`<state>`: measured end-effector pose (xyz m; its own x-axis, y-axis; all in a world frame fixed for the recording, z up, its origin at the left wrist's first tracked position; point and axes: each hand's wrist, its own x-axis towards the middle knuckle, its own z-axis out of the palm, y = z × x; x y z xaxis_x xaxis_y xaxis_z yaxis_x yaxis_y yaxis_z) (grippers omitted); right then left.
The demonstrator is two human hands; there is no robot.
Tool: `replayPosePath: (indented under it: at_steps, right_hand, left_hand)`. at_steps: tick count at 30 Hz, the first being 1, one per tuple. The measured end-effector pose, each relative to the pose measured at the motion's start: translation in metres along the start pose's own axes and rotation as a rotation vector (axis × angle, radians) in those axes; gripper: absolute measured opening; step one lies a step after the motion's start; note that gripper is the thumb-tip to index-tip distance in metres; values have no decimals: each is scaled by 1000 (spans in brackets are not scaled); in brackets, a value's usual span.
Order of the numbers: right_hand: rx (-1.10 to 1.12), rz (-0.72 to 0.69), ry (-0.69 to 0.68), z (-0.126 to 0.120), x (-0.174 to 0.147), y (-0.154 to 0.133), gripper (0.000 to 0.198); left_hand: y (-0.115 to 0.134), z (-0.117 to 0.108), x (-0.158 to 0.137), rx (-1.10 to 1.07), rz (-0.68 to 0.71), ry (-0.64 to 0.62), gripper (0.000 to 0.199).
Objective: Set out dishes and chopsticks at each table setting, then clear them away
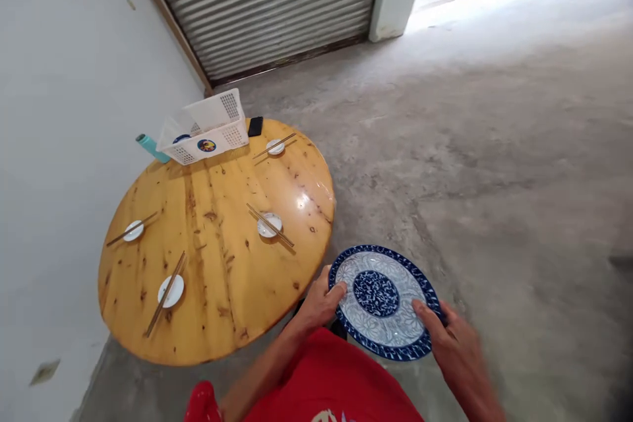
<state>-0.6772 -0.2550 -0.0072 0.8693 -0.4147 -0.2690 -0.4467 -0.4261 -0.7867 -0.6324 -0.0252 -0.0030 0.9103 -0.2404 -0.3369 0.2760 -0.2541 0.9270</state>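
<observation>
1. At the lower right of the view, beside the counter's near edge: blue-and-white plate [383, 300], round, patterned, dark blue rim and centre medallion, held roughly level above the concrete floor [494, 145], clear of the counter.
2. Left hand [321, 303]: closed on the plate's left rim, thumb on top, fingers underneath and out of sight.
3. Right hand [452, 339]: closed on the plate's right rim, thumb lying on the patterned face, fingers below.
4. Red garment [326, 382]: the person's own, under both forearms at the bottom edge.
5. Counter [217, 257]: round, varnished knotty wood, just left of the plate.
6. Four small white saucers, each with a pair of chopsticks laid across it: nearest to the plate [270, 225]; near left [171, 291]; far left [133, 231]; far side [275, 146].
7. White plastic basket [208, 128]: at the counter's far edge, perforated walls, a round sticker on its front.
8. Black phone [255, 126]: flat, just right of the basket.
9. Teal object [151, 147]: behind the basket's left end, kind unclear.
10. Roller shutter [262, 6]: grey, lowered, behind the counter.
</observation>
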Motion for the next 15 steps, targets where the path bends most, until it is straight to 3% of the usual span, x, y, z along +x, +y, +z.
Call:
replayPosePath:
  at_steps: [7,11,15]
  right_hand:
    - [-8,-7,-71,-28,106,4,46]
    - [-47,-22,-64,-49,184,-7,44]
    - [-146,-11,-29,-79,262,-27,42]
  left_hand:
    - [29,36,86,21,-12,37,30]
    - [49,57,162,31,-32,35,35]
    - [87,77,244,68,-88,-27,41]
